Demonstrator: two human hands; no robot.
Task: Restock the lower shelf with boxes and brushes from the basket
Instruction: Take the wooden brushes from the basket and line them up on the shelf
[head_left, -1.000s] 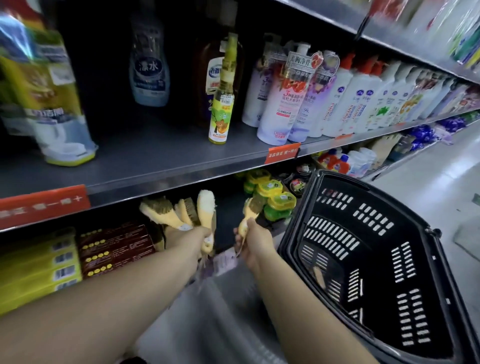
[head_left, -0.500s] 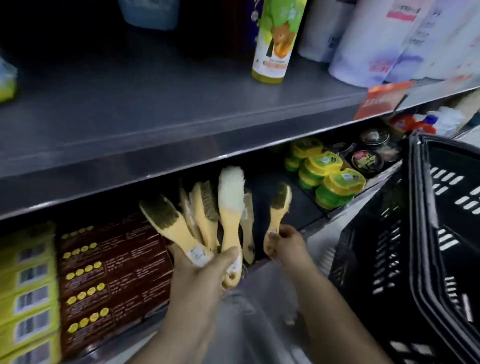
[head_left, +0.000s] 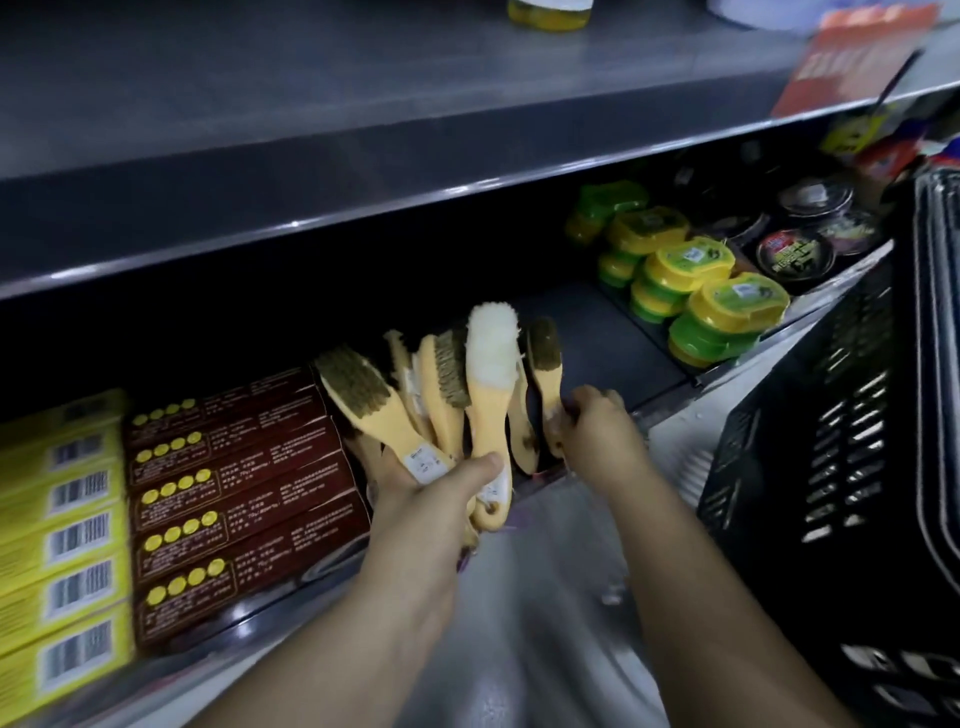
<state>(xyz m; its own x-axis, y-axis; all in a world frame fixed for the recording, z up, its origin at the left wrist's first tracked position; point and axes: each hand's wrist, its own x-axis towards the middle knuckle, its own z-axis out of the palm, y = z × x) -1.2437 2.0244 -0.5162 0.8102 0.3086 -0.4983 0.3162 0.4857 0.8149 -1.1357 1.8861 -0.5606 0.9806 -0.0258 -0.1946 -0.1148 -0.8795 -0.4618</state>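
My left hand (head_left: 431, 493) grips a fan of several yellow-handled brushes (head_left: 441, 395) by their handles, heads up, at the front edge of the lower shelf (head_left: 613, 338). One of them has white bristles (head_left: 491, 343); the others have dark bristles. My right hand (head_left: 592, 426) holds the handle of one dark-bristled brush (head_left: 545, 358), standing upright just right of the bunch on the shelf. Dark red boxes (head_left: 234, 478) and yellow boxes (head_left: 62, 530) are stacked on the shelf to the left. The black basket (head_left: 831, 467) stands at the right.
Green-and-yellow tins (head_left: 691, 291) and black round tins (head_left: 795, 249) fill the lower shelf's right side. The grey upper shelf (head_left: 363, 171) overhangs the brushes, with an orange price tag (head_left: 841, 57) at its edge. Bare shelf floor lies between brushes and tins.
The view has come closer and lower to the shelf. My right hand has moved its single brush left, close to the bunch that my left hand still holds.
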